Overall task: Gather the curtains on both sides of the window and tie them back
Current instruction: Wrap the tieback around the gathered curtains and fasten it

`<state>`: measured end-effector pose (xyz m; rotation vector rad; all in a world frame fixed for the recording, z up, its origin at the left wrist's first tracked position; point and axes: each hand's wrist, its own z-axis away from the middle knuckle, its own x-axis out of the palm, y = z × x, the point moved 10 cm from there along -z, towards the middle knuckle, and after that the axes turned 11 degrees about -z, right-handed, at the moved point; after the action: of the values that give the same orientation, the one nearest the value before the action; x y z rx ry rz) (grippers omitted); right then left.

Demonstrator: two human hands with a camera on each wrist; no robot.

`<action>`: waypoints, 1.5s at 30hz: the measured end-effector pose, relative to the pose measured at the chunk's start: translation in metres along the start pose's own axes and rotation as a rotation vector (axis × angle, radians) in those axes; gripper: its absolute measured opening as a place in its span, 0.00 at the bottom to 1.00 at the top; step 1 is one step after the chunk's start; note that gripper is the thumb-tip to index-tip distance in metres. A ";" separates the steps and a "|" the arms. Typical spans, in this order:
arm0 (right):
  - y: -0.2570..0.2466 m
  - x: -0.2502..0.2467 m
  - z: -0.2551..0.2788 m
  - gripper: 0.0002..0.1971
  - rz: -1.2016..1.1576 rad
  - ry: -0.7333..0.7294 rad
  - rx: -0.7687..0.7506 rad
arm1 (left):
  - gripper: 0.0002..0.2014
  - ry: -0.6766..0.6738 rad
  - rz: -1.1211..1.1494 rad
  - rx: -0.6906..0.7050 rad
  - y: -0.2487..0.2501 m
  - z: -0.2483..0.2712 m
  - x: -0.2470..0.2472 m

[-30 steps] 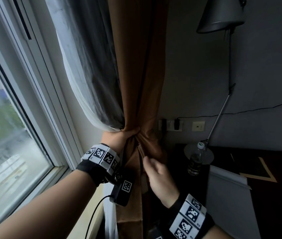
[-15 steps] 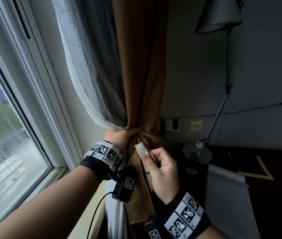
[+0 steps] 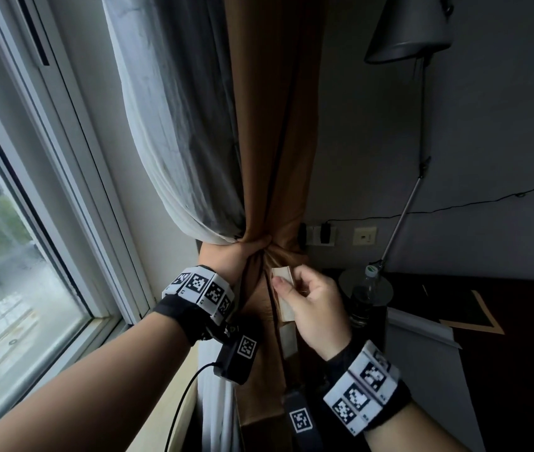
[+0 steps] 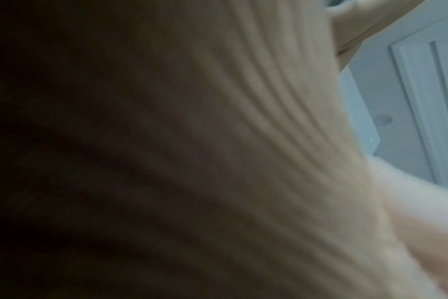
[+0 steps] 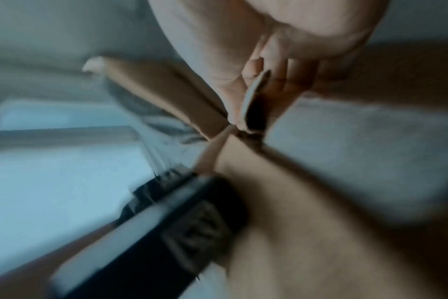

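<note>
A tan curtain (image 3: 272, 125) and a sheer grey-white curtain (image 3: 174, 125) hang bunched together right of the window. My left hand (image 3: 239, 252) grips both at the gathered waist, fingers wrapped round the back and hidden. Just below it, my right hand (image 3: 304, 298) pinches a pale tan tie-back strap (image 3: 282, 276), its end sticking up between thumb and fingers; the rest hangs down along the curtain. The right wrist view shows the strap (image 5: 253, 95) edge-on between my fingers, blurred. The left wrist view is filled with tan curtain folds (image 4: 243, 141).
The window (image 3: 14, 256) and its white frame fill the left. A dark desk (image 3: 520, 321) stands to the right with a water bottle (image 3: 361, 298), a lamp base and pole (image 3: 402, 216), and papers. Wall sockets (image 3: 321, 236) sit behind the curtain.
My right hand has risen from the lower folds, bringing the end of the tie-back strap up beside my left hand. The left hand has kept its grip on the bunch.
</note>
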<state>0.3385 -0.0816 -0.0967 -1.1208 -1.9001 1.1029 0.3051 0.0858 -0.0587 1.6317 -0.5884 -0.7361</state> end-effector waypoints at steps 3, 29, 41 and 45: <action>-0.008 -0.020 0.019 0.10 0.290 0.164 -0.181 | 0.24 0.028 0.022 -0.037 -0.006 -0.007 -0.001; 0.004 0.102 -0.031 0.26 -0.452 -0.724 0.540 | 0.12 -0.309 0.028 0.203 0.023 0.027 -0.007; 0.004 0.086 -0.054 0.16 -0.309 -0.556 0.299 | 0.27 -0.483 -0.056 0.115 0.013 0.016 0.023; 0.012 0.074 -0.064 0.15 -0.329 -0.415 0.245 | 0.13 -0.386 -0.076 0.134 0.019 0.013 0.020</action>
<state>0.3659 0.0094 -0.0718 -0.4439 -2.0896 1.4036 0.3090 0.0589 -0.0447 1.6506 -0.8694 -1.1003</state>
